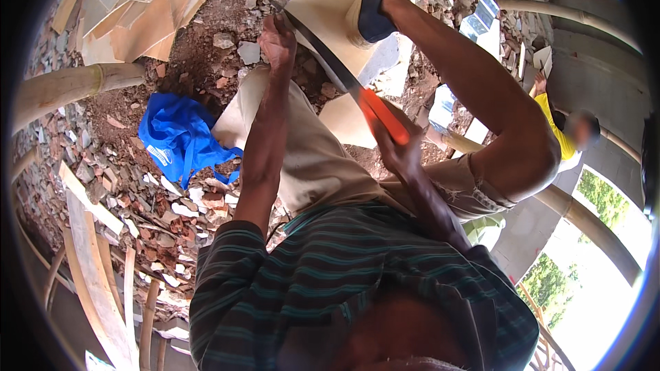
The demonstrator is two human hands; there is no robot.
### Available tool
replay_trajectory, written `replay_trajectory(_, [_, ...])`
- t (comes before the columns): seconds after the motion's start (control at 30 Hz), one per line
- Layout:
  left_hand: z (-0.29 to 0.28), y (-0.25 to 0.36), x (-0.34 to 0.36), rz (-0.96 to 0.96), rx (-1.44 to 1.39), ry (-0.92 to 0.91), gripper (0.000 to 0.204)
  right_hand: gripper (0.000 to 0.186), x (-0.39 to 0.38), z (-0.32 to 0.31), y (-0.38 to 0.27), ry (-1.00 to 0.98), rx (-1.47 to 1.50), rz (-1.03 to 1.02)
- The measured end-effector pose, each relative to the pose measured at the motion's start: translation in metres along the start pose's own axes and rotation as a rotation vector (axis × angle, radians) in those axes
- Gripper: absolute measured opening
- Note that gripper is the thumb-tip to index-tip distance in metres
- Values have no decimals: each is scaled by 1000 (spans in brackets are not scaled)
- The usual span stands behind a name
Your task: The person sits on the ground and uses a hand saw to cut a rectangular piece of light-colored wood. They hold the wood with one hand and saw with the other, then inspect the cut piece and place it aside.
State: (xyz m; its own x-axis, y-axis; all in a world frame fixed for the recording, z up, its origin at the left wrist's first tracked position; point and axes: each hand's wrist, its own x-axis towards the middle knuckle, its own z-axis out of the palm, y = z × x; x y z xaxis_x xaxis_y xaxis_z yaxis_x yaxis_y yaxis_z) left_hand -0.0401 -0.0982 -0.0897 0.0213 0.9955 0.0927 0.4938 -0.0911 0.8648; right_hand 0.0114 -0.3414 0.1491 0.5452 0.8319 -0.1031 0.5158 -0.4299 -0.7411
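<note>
Your right hand (pixel 404 149) clamps the blade's (pixel 324 57) orange handle (pixel 380 115), likely for control; left hand (pixel 278 42) sits by the tip (pixel 289 17), can't tell if gripping.

One orange-handled blade (pixel 342 74), gripped by the right hand (pixel 402 150); left hand (pixel 277 42) near its tip; one blue bag (pixel 177 134) on rubble (pixel 155 233); tan sheets (pixel 155 24).

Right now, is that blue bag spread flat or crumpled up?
Crumpled up: the blue bag lies bunched in creased folds on the rubble, a strap trailing loosely. Whether anything is inside, I cannot tell.
</note>
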Motion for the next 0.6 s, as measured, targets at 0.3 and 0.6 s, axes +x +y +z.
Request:
replay_trajectory(0.3, [-4, 7, 0, -35, -35, -5, 30, 37, -7, -7, -5, -26, 59, -183])
replay_trajectory(0.6, [-14, 4, -3, 99, -52, 22, 17, 36, -12, -9, -18, 15, 154, -129])
